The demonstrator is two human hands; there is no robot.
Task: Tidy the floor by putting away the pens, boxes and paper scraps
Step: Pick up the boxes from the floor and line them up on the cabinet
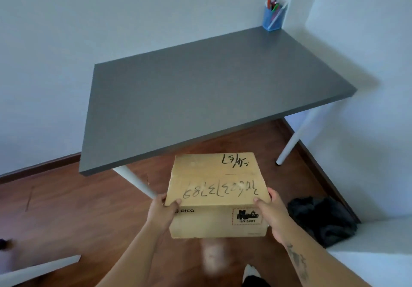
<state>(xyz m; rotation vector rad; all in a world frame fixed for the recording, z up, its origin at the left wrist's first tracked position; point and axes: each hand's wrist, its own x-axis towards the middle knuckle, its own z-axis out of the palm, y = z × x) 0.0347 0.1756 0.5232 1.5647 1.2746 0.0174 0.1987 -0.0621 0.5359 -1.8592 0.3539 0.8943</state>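
A person stands just short of a grey table, carrying a cardboard box out in front at about waist height. The left hand is clamped on the box's near left corner, thumb over the top edge, and the right hand grips the near right corner the same way; the two hands sit apart, with the whole width of the box between them. The box is off the wooden floor and level, its far edge close to the table's front edge but, as far as I can tell, not yet over it. Handwritten marks on the lid read upside down from here. Beyond the hands, in the far right corner of the tabletop, a blue cup of pens stands against the wall, well clear of the box. To set this down well, I'd say lift it a touch so the base clears the table edge, push forward until most of it is over the top, then lower it flat and only then loosen both grips. A dark bundle of cloth lies on the floor just to the right of the right hand, so watch the feet when stepping in.
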